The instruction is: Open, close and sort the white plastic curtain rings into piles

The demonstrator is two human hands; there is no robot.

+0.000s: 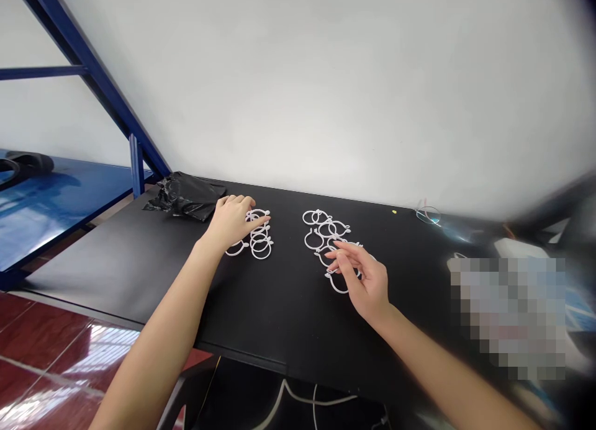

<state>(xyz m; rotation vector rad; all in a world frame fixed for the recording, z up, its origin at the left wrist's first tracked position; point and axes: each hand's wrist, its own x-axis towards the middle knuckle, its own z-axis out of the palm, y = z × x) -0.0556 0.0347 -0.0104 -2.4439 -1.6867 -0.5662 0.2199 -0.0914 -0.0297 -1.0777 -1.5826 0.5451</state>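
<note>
Pale wall rises behind your black table, where a crumpled black bag lies near the rear edge. Left of the bag, a blue frame slants up beside a blue table. Just right of the bag lie the white left rings, partly under your left hand. Your thumb and forefinger stand apart over them, your other fingertips hidden; you cannot tell whether a ring is held. Farther right of the bag, well apart from that cluster, lie the white right rings. Your right hand is over their near end, fingers half curled, thumb close to them; whether they pinch a ring you cannot tell. Farthest right of the bag sits a pixelated item.
</note>
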